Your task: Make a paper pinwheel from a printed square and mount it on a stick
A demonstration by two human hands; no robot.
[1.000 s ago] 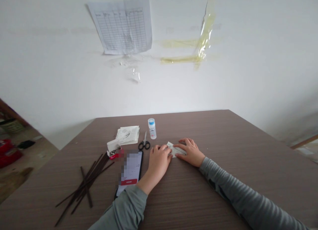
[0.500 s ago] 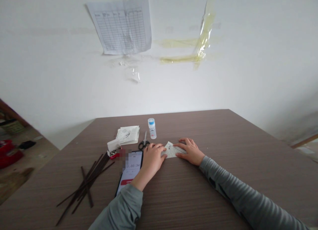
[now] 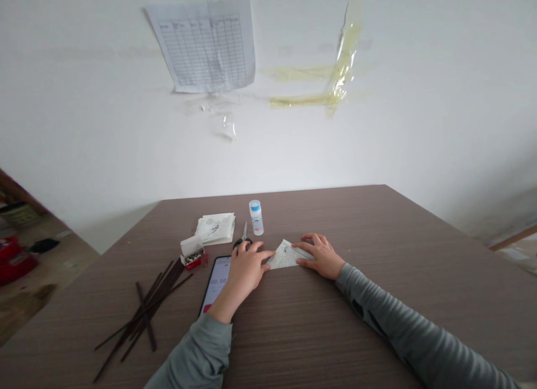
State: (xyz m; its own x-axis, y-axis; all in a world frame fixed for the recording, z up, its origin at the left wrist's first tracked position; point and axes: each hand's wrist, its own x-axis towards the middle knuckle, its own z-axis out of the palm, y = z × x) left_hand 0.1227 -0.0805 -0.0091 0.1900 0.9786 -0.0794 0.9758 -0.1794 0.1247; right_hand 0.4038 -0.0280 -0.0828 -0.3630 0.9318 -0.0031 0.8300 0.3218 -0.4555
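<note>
A small printed paper, roughly triangular, lies flat on the brown table. On its right part rests my right hand, with the fingers spread. My left hand is at the paper's left corner, its fingers apart and their tips at the edge. Beneath the left wrist lies a phone, partly covered. Just beyond my left hand are black-handled scissors, and behind them stands a small bottle with a blue band.
A stack of white papers lies left of the scissors. An open small red-and-white box holds tiny items. Several dark sticks lie crossed at the left. A lined sheet hangs on the wall behind the table.
My left hand has slid left along the paper, uncovering more of its left corner and hiding more of the phone. My right hand has hardly moved.
</note>
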